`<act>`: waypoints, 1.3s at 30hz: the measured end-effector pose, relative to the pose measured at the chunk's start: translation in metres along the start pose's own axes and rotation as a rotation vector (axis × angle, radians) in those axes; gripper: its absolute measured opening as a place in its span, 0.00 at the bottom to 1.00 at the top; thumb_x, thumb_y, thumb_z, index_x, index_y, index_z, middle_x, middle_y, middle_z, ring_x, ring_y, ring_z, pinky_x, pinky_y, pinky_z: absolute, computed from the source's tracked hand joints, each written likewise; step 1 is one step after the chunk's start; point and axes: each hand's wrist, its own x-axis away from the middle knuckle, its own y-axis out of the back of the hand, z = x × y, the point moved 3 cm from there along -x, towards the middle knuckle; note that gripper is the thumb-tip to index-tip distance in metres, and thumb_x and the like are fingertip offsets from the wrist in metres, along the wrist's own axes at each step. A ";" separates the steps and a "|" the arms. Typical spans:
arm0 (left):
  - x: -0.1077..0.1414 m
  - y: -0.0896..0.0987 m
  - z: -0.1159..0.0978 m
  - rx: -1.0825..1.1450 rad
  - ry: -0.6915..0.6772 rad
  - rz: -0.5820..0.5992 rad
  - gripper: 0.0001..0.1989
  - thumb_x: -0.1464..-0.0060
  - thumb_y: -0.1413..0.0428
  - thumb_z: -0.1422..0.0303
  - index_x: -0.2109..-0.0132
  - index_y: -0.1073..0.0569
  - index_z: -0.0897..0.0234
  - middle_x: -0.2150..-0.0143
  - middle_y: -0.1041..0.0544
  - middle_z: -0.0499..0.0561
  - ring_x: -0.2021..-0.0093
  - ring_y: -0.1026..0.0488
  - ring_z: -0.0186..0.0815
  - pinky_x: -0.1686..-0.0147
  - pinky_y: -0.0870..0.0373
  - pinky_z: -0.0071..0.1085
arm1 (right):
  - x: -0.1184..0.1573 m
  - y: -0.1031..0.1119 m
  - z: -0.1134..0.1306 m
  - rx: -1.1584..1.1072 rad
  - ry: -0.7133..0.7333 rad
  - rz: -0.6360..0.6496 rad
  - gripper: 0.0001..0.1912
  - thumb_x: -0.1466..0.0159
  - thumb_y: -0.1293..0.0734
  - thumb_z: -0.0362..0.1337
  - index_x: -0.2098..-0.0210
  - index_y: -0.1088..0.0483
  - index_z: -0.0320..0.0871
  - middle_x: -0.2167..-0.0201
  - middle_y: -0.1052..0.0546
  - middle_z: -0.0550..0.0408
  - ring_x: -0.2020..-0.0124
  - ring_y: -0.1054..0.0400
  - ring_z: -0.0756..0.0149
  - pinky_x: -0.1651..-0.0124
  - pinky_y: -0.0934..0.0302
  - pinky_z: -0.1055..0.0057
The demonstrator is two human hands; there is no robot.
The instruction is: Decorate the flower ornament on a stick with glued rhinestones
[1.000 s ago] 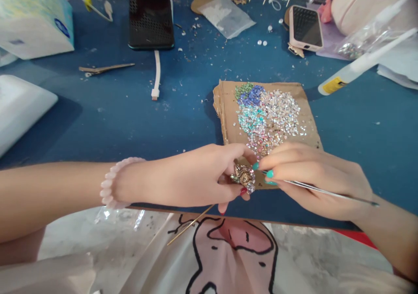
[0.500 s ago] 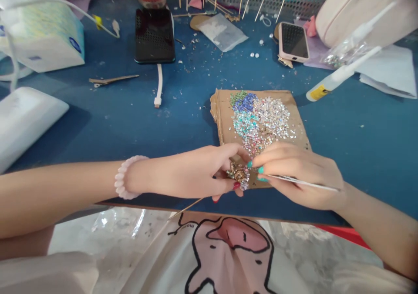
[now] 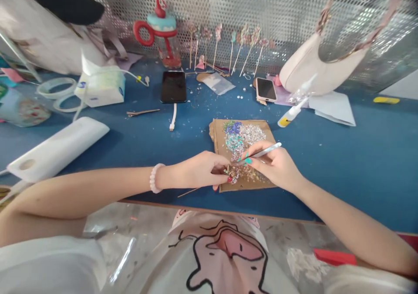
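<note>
1. ornament (image 3: 232, 174), small, glittering, one: sitting at the left hand's fingertips, showing over the near left part of the cardboard (image 3: 219, 141); whether it is touching the board, cannot tell.
2. left hand (image 3: 199, 170): pinching the ornament between thumb and fingers, the back of the hand facing up.
3. right hand (image 3: 276, 165): pinching a slim silvery tool (image 3: 266, 149), probably tweezers, its lower end pointing toward the ornament; contact at the tip is too small to tell.
4. thin stick (image 3: 187, 192): jutting out below the left hand; whether it is joining the ornament, cannot tell.
5. handling, judged: the ornament is likely weighing very little, feeling stiff and knobbly, with small decorations that may be coming loose under a hard squeeze.
6. hold, judged: lightly gripping the outer edge or underside is seeming safest, keeping the decorated face free of pressure.
7. glittering chips (image 3: 253, 133), sorted roughly by colour: lying loose on the cardboard; likely feather-light, slippery and easily scattering, so better suiting a fine tip than bare fingers.
8. worktop (image 3: 163, 148), blue: carrying the cardboard.
</note>
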 end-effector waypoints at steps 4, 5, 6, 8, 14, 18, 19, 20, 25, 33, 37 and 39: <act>-0.002 0.001 0.005 -0.046 -0.013 0.004 0.07 0.42 0.44 0.67 0.63 0.24 0.66 0.79 0.27 0.43 0.78 0.29 0.26 0.76 0.38 0.20 | 0.001 -0.001 -0.001 0.028 -0.010 0.042 0.06 0.38 0.32 0.40 0.66 0.30 0.45 0.66 0.22 0.53 0.64 0.26 0.63 0.59 0.32 0.64; -0.002 0.001 0.005 -0.053 -0.013 0.004 0.08 0.42 0.44 0.67 0.63 0.23 0.66 0.79 0.28 0.43 0.78 0.29 0.26 0.77 0.39 0.20 | 0.001 0.000 -0.002 0.033 -0.009 0.049 0.06 0.38 0.33 0.40 0.66 0.30 0.44 0.67 0.22 0.52 0.65 0.26 0.63 0.59 0.33 0.64; -0.002 0.001 0.006 -0.057 -0.014 0.005 0.08 0.42 0.44 0.66 0.63 0.23 0.66 0.80 0.28 0.43 0.79 0.30 0.26 0.77 0.39 0.20 | 0.001 0.000 -0.002 0.037 -0.008 0.052 0.06 0.38 0.33 0.40 0.66 0.30 0.44 0.66 0.22 0.52 0.65 0.26 0.63 0.60 0.33 0.64; -0.002 0.002 0.006 -0.057 -0.017 0.007 0.09 0.42 0.43 0.65 0.64 0.23 0.66 0.80 0.29 0.42 0.79 0.30 0.26 0.77 0.39 0.20 | 0.001 0.001 -0.003 0.042 -0.001 0.051 0.05 0.37 0.34 0.40 0.65 0.31 0.44 0.66 0.22 0.52 0.65 0.26 0.63 0.60 0.33 0.65; -0.003 0.002 0.009 -0.040 -0.020 0.025 0.09 0.42 0.43 0.64 0.62 0.23 0.66 0.80 0.30 0.43 0.79 0.31 0.27 0.77 0.38 0.20 | 0.002 0.003 -0.001 0.069 0.015 0.076 0.05 0.36 0.34 0.38 0.64 0.30 0.43 0.64 0.22 0.51 0.62 0.26 0.63 0.57 0.33 0.64; -0.004 0.003 0.012 -0.030 -0.012 0.043 0.10 0.41 0.44 0.63 0.61 0.23 0.66 0.79 0.29 0.43 0.79 0.31 0.26 0.77 0.38 0.20 | 0.003 0.003 0.002 0.104 0.030 0.080 0.04 0.37 0.34 0.37 0.64 0.29 0.44 0.64 0.22 0.52 0.61 0.26 0.63 0.57 0.33 0.65; -0.005 0.003 0.013 -0.027 -0.009 0.046 0.10 0.41 0.44 0.63 0.61 0.23 0.66 0.79 0.30 0.43 0.79 0.32 0.26 0.77 0.38 0.20 | 0.003 0.003 0.003 0.111 0.036 0.079 0.03 0.37 0.34 0.36 0.64 0.29 0.44 0.64 0.22 0.52 0.61 0.26 0.63 0.57 0.33 0.65; -0.005 0.003 0.013 -0.025 -0.006 0.047 0.10 0.41 0.44 0.63 0.61 0.23 0.66 0.79 0.30 0.43 0.79 0.32 0.26 0.77 0.38 0.20 | 0.003 0.003 0.004 0.117 0.042 0.078 0.03 0.37 0.34 0.36 0.64 0.29 0.44 0.65 0.22 0.53 0.62 0.26 0.64 0.58 0.33 0.66; -0.005 0.003 0.013 -0.024 0.008 0.046 0.09 0.41 0.44 0.64 0.61 0.24 0.66 0.79 0.30 0.43 0.79 0.31 0.26 0.77 0.38 0.20 | 0.004 0.001 0.008 0.137 0.075 0.071 0.03 0.37 0.35 0.35 0.65 0.29 0.45 0.66 0.22 0.55 0.64 0.26 0.67 0.59 0.33 0.69; -0.006 0.003 0.012 -0.020 0.014 0.056 0.09 0.42 0.44 0.64 0.61 0.24 0.66 0.78 0.29 0.43 0.79 0.31 0.26 0.76 0.37 0.20 | 0.004 0.002 0.008 0.167 0.127 0.062 0.03 0.37 0.35 0.34 0.64 0.29 0.43 0.66 0.21 0.53 0.64 0.25 0.67 0.60 0.31 0.70; -0.006 0.003 0.013 -0.018 0.026 0.063 0.10 0.41 0.44 0.62 0.61 0.24 0.66 0.79 0.30 0.43 0.79 0.31 0.27 0.77 0.39 0.20 | 0.006 0.001 0.009 0.204 0.154 0.060 0.03 0.36 0.35 0.34 0.64 0.29 0.44 0.67 0.21 0.54 0.65 0.25 0.67 0.61 0.31 0.70; -0.006 0.003 0.013 -0.018 0.028 0.064 0.11 0.41 0.44 0.62 0.61 0.24 0.66 0.79 0.30 0.43 0.79 0.31 0.27 0.77 0.39 0.20 | 0.007 0.000 0.010 0.222 0.167 0.060 0.03 0.36 0.36 0.34 0.64 0.29 0.44 0.66 0.21 0.54 0.65 0.24 0.67 0.62 0.31 0.71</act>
